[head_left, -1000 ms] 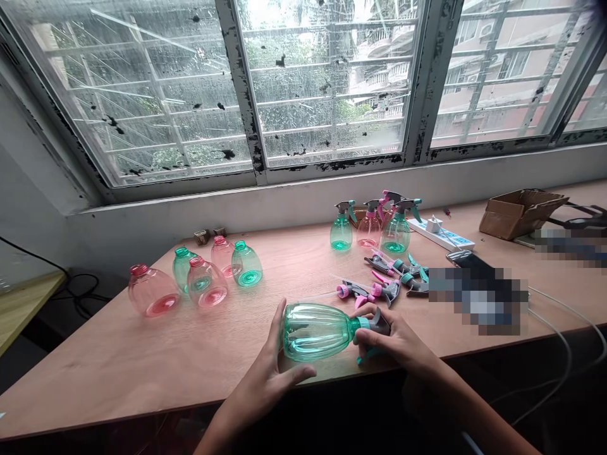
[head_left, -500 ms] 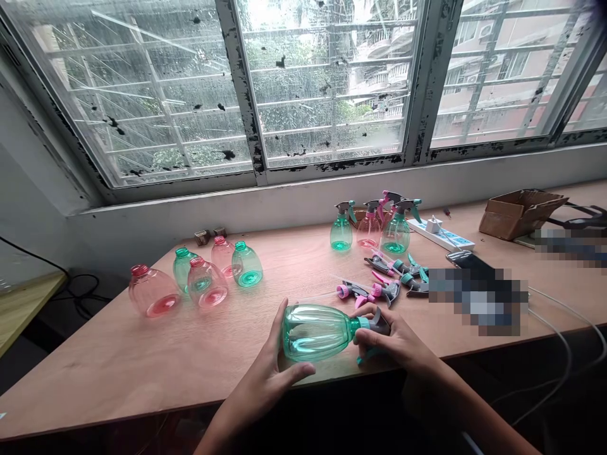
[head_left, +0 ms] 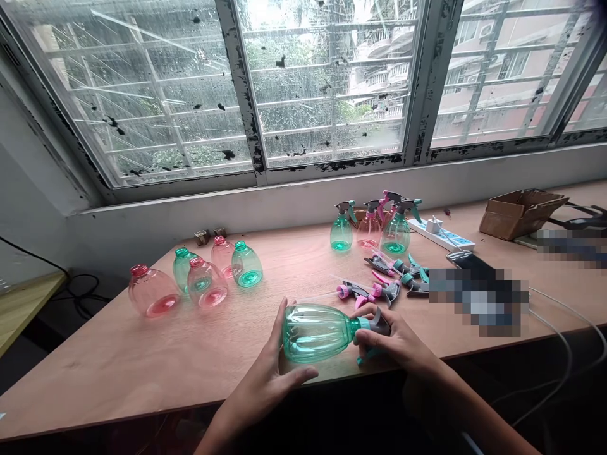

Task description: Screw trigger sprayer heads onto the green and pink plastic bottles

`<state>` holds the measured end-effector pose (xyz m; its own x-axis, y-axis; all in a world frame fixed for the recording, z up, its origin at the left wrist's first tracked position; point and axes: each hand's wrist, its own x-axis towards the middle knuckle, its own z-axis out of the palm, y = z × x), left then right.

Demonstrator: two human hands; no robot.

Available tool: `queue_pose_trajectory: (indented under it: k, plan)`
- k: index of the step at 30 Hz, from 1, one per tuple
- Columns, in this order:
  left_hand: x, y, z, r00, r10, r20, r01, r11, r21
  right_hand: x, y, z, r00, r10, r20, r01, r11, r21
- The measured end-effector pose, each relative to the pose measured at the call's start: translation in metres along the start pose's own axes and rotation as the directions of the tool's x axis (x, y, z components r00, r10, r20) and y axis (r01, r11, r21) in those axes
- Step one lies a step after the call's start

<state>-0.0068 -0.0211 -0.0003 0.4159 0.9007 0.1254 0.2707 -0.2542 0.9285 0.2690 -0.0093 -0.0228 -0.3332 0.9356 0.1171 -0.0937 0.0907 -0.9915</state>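
Observation:
A clear green spray bottle (head_left: 317, 333) lies sideways between my hands above the table's front edge, its base to the left. My left hand (head_left: 270, 370) cradles the base, fingers along the far side and thumb below it. At the neck, my right hand (head_left: 396, 338) is closed around the grey and teal spray head (head_left: 379, 322), which sits on the bottle's mouth. Its teal trigger (head_left: 368, 356) pokes out beneath the fingers. Just beyond lie several loose spray heads (head_left: 355, 292), pink-grey and teal-grey, some with thin tubes.
Open pink bottles (head_left: 154, 291) and green bottles (head_left: 247, 264) stand at left. Bottles with spray heads (head_left: 396, 232) stand at the back. Right of them are a white power strip (head_left: 443, 236), a partly blurred phone (head_left: 474, 268) with cables, and a cardboard box (head_left: 519, 215).
The bottle has turned slightly about its length, and my left thumb has shifted a little to the right. My right hand stays on the spray head.

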Motion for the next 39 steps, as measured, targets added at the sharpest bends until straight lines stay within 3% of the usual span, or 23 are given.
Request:
queue_pose_trajectory:
  k: [10, 20, 26, 39]
  plan:
    - [0.0016, -0.0035, 0.0026, 0.998, 0.057, 0.027, -0.053, 0.990, -0.129, 0.0006, 0.0024, -0.0008, 1.000, -0.018, 0.000, 0.018, 1.000, -0.008]
    - [0.0014, -0.0042, -0.0021, 1.000, -0.009, -0.015, 0.010, 0.997, 0.071, 0.0006, -0.0002, 0.0001, 1.000, -0.013, 0.001, 0.013, 1.000, 0.000]
    - [0.0012, -0.0046, 0.0010, 0.999, 0.043, 0.012, -0.043, 0.998, -0.054, -0.0003, -0.0001, 0.0002, 1.000, -0.021, 0.008, 0.021, 1.000, 0.005]
    - [0.0056, -0.0093, -0.0012, 1.000, 0.011, -0.009, -0.012, 0.996, -0.085, -0.0002, -0.0004, 0.0003, 1.000, -0.001, 0.004, 0.001, 1.000, 0.002]
